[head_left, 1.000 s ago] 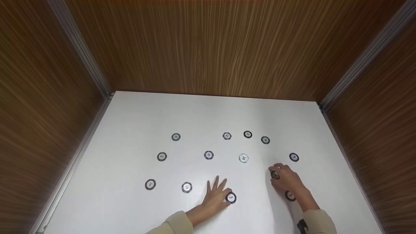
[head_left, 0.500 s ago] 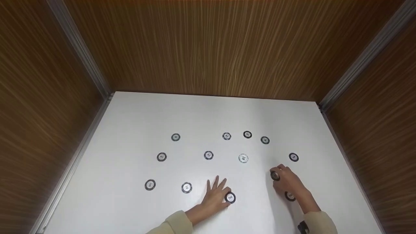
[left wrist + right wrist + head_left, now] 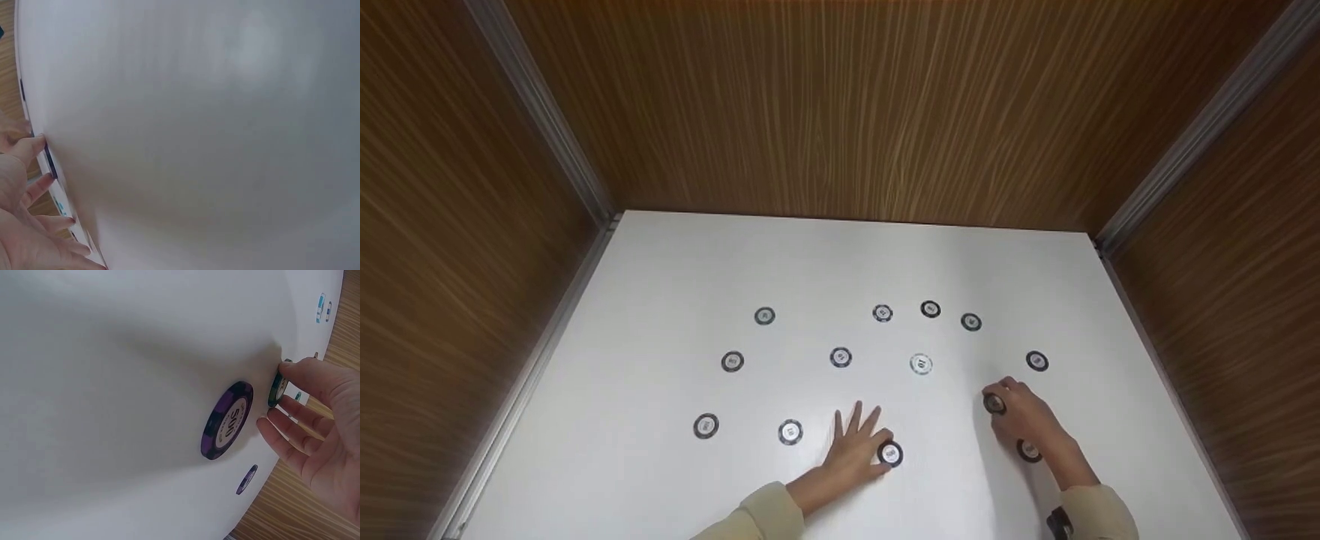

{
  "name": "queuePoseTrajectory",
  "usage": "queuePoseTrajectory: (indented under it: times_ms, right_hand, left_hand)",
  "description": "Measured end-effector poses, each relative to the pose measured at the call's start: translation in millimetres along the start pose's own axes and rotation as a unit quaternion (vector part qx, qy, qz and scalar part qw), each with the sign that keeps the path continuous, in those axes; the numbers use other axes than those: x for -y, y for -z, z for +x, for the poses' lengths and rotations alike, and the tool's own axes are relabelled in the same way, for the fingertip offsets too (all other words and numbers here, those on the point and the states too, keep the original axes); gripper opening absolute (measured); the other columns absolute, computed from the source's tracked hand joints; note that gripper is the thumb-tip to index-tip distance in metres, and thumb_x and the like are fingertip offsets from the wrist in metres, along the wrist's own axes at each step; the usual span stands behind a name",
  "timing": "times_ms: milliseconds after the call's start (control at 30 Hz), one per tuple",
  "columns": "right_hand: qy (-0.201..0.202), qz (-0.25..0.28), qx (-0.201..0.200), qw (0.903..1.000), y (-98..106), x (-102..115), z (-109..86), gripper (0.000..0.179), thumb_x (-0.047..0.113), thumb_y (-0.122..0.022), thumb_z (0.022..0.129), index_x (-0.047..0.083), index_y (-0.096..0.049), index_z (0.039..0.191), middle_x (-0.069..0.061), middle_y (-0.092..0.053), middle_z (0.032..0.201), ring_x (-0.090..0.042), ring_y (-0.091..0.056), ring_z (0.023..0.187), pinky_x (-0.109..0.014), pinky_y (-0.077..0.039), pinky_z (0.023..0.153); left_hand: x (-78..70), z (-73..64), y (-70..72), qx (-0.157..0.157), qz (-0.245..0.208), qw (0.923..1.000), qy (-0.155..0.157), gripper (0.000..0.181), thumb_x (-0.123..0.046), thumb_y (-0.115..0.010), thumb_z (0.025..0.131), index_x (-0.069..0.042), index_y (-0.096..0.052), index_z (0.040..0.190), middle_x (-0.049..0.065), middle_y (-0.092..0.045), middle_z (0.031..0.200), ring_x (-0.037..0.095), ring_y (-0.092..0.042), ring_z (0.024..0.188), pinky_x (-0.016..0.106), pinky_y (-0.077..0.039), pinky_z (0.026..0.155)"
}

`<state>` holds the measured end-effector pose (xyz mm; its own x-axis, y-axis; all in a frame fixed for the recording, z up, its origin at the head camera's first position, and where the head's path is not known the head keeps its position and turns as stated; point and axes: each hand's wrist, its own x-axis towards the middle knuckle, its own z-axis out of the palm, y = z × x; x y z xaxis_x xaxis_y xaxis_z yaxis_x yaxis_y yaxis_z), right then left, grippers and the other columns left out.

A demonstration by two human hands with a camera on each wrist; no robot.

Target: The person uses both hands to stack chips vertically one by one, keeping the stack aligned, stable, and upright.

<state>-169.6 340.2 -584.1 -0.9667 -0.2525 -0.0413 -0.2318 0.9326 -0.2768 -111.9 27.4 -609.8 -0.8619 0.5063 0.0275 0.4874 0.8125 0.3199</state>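
Observation:
With thumb and index finger my left hand point(image 3: 851, 455) pinches a dark-edged poker chip point(image 3: 890, 453) by its rim on the white table, its other fingers spread. The same chip shows edge-on in the left wrist view, between the thumb and a finger. Farther right, my right hand point(image 3: 1024, 415) grips a green and black poker chip point(image 3: 279, 387) between thumb and fingers, close to the table. A purple and black chip point(image 3: 227, 421) marked 500 lies flat beside that hand, partly under the wrist in the head view.
Several more chips lie apart on the white table point(image 3: 660, 285), including a pale one point(image 3: 921, 364) between the hands and a dark one point(image 3: 1037, 361) beyond the right hand. Brown wood-grain panels point(image 3: 840, 112) enclose the table at the back and both sides.
The right hand's fingers have shifted slightly around the green and black chip. The left hand and the loose chips stay practically where they were.

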Motion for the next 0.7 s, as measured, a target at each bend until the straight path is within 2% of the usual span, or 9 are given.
queuePoseTrajectory:
  times_ms: [300,500,700]
  right_hand:
    - [-0.008,0.014,0.007,0.9998,-0.5,0.9,0.0,0.040,0.001,-0.067,0.072,0.004,-0.061,0.112,-0.014,-0.055,0.105,-0.037,-0.053,0.100,-0.050,-0.047,0.082]
    - [-0.005,0.006,0.000,1.0000,0.7,1.9,0.4,0.039,0.001,-0.067,0.073,0.004,-0.061,0.111,-0.014,-0.055,0.104,-0.037,-0.054,0.099,-0.050,-0.047,0.082]
    - [-0.008,0.003,0.004,1.0000,2.8,3.9,1.3,0.039,0.002,-0.067,0.073,0.003,-0.061,0.111,-0.014,-0.055,0.104,-0.037,-0.054,0.099,-0.050,-0.047,0.081]
  left_hand:
    - [1.8,1.9,1.9,0.007,0.002,1.0000,0.004,0.044,-0.042,-0.069,0.076,-0.022,-0.058,0.114,0.012,-0.037,0.140,0.041,-0.023,0.130,0.064,-0.021,0.099]
    - [4.6,6.3,2.8,-0.012,0.024,0.9996,0.006,0.041,-0.040,-0.070,0.076,-0.022,-0.060,0.111,0.014,-0.038,0.139,0.041,-0.025,0.130,0.063,-0.023,0.098]
    - [11.1,13.2,5.2,-0.026,0.033,0.9989,0.021,0.039,-0.038,-0.070,0.076,-0.021,-0.059,0.109,0.015,-0.040,0.138,0.041,-0.027,0.129,0.063,-0.025,0.097]
